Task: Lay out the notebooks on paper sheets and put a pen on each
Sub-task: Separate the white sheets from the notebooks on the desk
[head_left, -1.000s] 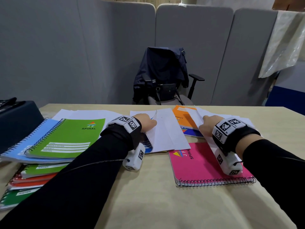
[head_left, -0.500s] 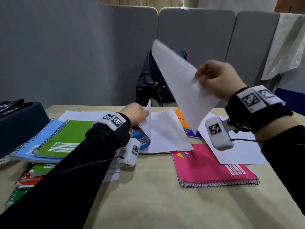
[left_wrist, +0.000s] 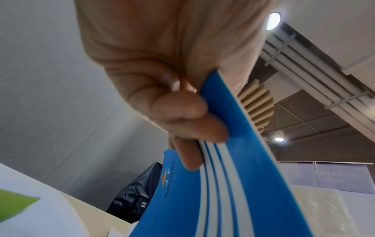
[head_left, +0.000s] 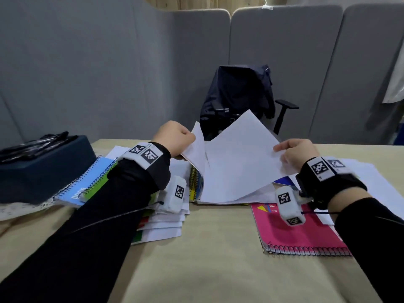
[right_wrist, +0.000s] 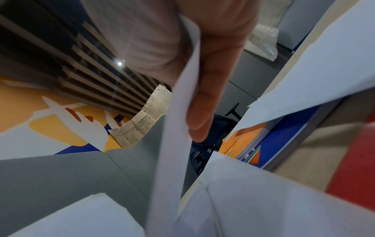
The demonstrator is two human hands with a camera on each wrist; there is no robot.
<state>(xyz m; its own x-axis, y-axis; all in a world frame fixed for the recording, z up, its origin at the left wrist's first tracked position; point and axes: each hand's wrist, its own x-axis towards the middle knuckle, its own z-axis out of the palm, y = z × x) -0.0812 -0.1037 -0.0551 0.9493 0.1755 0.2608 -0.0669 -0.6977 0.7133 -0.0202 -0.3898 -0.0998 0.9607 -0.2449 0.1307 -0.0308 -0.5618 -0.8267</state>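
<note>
My left hand (head_left: 185,139) grips the edge of a blue spiral notebook (left_wrist: 233,184) and tilts it up off the table, a white page (head_left: 196,154) standing against it. In the left wrist view the fingers (left_wrist: 194,121) curl round its blue cover. My right hand (head_left: 284,150) pinches the right edge of a loose white sheet (head_left: 236,158), which slopes down toward the raised notebook; the thumb (right_wrist: 202,102) presses on the paper (right_wrist: 174,144). A pink spiral notebook (head_left: 306,232) lies flat under my right wrist. Black pens (head_left: 37,145) lie on a dark box at the left.
Light blue (head_left: 91,178) and green notebooks with loose sheets (head_left: 166,226) are piled at the left beside the dark box (head_left: 43,171). An orange notebook (right_wrist: 245,139) lies under sheets at the right. A chair with a dark jacket (head_left: 238,97) stands behind the table, before grey partitions.
My right hand has brought the white sheet down from head height to just above the table. My left hand has lifted the blue notebook's edge higher.
</note>
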